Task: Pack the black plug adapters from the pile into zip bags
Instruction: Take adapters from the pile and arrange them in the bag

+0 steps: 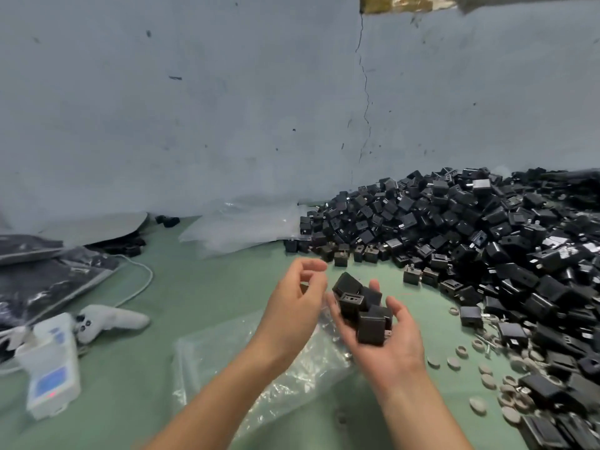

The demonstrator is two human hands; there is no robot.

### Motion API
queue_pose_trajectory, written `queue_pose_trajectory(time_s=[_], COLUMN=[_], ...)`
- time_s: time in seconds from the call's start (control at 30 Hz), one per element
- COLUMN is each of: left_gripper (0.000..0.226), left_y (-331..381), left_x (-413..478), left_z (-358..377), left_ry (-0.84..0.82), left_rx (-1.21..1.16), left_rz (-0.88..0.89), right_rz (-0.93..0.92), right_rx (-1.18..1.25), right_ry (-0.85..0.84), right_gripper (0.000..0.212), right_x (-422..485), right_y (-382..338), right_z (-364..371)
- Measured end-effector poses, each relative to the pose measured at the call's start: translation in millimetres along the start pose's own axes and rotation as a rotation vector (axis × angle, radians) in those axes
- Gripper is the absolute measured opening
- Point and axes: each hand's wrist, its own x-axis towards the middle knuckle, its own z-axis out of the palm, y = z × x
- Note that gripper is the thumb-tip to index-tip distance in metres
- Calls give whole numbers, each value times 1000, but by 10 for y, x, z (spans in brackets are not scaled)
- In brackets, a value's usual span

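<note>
Centrally, the right hand [394, 349] lay palm up above the green worktop [201, 287]. Its fingers were curled up around a clutch of black plug adapters [363, 308] stacked loosely in the palm, one of them showing its slotted face. Just beside it, the left hand [293, 297] was raised a little higher, thumb and fingers bent in toward each other. A small dark shape showed in the gap between them, but whether that hand pinched anything could not be told. Under both hands a clear zip bag [240, 368] lay crumpled on the worktop, partly hidden by the wrists. The pile [470, 241] of the same black adapters filled the right side of the worktop, banked against the blue-grey wall [194, 108] and spilling down toward the near edge, with a few stragglers standing apart at its foot. Grey discs and rings [487, 381] were scattered along the pile's lower fringe. A sheaf of empty clear bags [240, 228] rested against the wall, left of the pile. At the far left sat dark flat packets [48, 277], a white cable [143, 280] and a pale grey controller [107, 319]. Nearest of these was a white boxy device [53, 368] with a blue label and a small red light.
</note>
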Motion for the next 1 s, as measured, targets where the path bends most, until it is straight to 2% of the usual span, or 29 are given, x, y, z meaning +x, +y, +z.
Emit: queue_pose_trajectory(time_s=[0.13, 0.23, 0.37, 0.43, 0.67, 0.87, 0.93, 1.0], left_gripper=[15, 16, 18, 15, 7, 14, 19, 24], left_y=[-166, -281, -427, -481, -577, -494, -528, -607], left_x=[-227, -332, -347, -347, -418, -333, -385, -501], left_z=[-530, -688, -772, -794, -794, -1193, -1472, -1723], left_ry=[10, -56, -136, -126, 78, 369, 382, 338], left_rx=[101, 126, 265, 262, 84, -473, -381, 8], left_rz=[-74, -106, -124, -158, -142, -302, -347, -375], right_rz=[141, 233, 266, 269, 269, 254, 212, 170], right_rx=[-99, -203, -257, -252, -229, -197, -181, -163], right_ry=[18, 14, 40, 52, 80, 79, 84, 84], right_gripper=[28, 27, 31, 29, 28, 26, 26, 27], right_x=[-141, -192, -181, -164, -133, -103, -76, -51], right_y=[313, 541, 704, 740, 829, 743, 655, 572], right_z=[-72, -85, -141, -176, -198, -181, -158, -132])
